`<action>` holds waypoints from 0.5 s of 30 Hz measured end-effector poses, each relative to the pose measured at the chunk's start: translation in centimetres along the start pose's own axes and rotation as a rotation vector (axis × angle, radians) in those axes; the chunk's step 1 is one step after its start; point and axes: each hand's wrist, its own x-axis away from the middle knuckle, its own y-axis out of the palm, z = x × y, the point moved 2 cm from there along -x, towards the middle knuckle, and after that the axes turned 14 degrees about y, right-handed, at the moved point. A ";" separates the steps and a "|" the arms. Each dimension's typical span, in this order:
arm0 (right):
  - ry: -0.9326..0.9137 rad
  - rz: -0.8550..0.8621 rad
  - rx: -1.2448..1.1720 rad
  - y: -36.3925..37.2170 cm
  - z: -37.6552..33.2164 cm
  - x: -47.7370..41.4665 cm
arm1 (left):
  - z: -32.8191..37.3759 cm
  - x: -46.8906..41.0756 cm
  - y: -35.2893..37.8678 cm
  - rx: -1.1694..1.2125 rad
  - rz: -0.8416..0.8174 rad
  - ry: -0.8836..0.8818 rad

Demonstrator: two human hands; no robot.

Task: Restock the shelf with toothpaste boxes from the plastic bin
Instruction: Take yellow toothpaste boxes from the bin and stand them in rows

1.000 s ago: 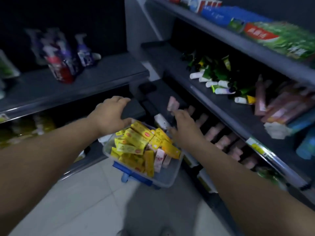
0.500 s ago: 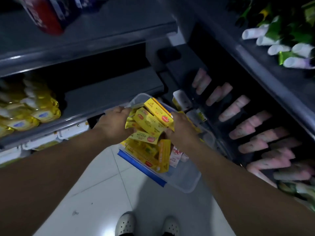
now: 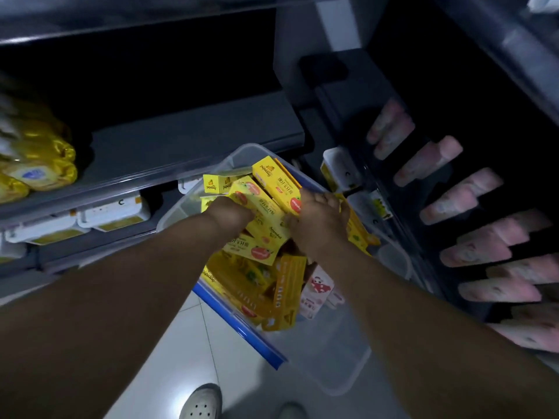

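A clear plastic bin [image 3: 338, 355] with a blue rim strip stands on the floor in the corner between two shelf units. It holds several yellow toothpaste boxes [image 3: 266, 207] and a white and red box [image 3: 317, 291]. My left hand [image 3: 230, 214] and my right hand [image 3: 320, 216] press from either side on a bundle of the yellow boxes, held just above the pile in the bin. A dark grey shelf [image 3: 187, 146] lies bare behind the bin.
Pink tubes [image 3: 472, 249] lie in rows on the right shelf. Yellow packs [image 3: 36, 164] sit at the left end of the grey shelf. White price-tag holders [image 3: 112, 211] line the shelf edges. My shoes [image 3: 201, 402] stand on pale floor tiles.
The view has tilted further down and closer to the bin. Both hands have closed in on a bundle of yellow boxes and hold it together.
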 end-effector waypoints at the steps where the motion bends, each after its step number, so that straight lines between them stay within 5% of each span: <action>1: -0.011 0.018 -0.018 0.2 -0.1 -0.1 | -0.3 -0.1 0.4 0.043 0.026 -0.023; 7: 0.047 0.070 -0.234 0.1 0.0 -1.6 | -1.7 -1.4 0.5 0.100 0.238 -0.085; 15: 0.119 -0.234 -0.513 -1.0 -0.4 -1.9 | -1.2 0.9 0.4 0.438 0.297 -0.113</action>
